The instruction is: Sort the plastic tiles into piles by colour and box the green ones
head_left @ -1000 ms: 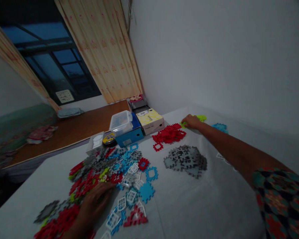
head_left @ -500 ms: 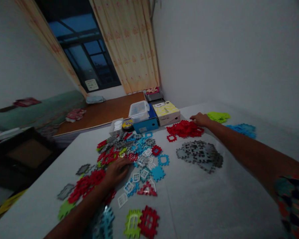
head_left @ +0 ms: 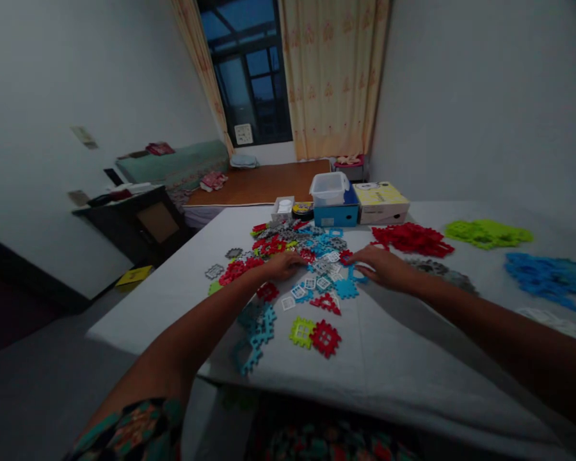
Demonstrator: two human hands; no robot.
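The fingers of my right hand [head_left: 384,267] are bent, thumb and forefinger parted, at the edge of a red square tile [head_left: 346,257] and a blue square frame [head_left: 360,280]. Those of my left hand [head_left: 284,266] lie low beside a red lattice tile [head_left: 307,255]; whether they grip it, I cannot tell. The step in hand appears to be picking from the mixed heap [head_left: 273,245] of toothed plastic pieces; the next move calls for pinching one rim without dragging overlapping neighbours. Rightward on the bench [head_left: 196,282] lie a red pile [head_left: 413,239], a lime pile [head_left: 488,233] and a blue pile [head_left: 547,275]. Compared with half a second earlier, my right hand has moved from beside the red pile to this heap; my left remains there.
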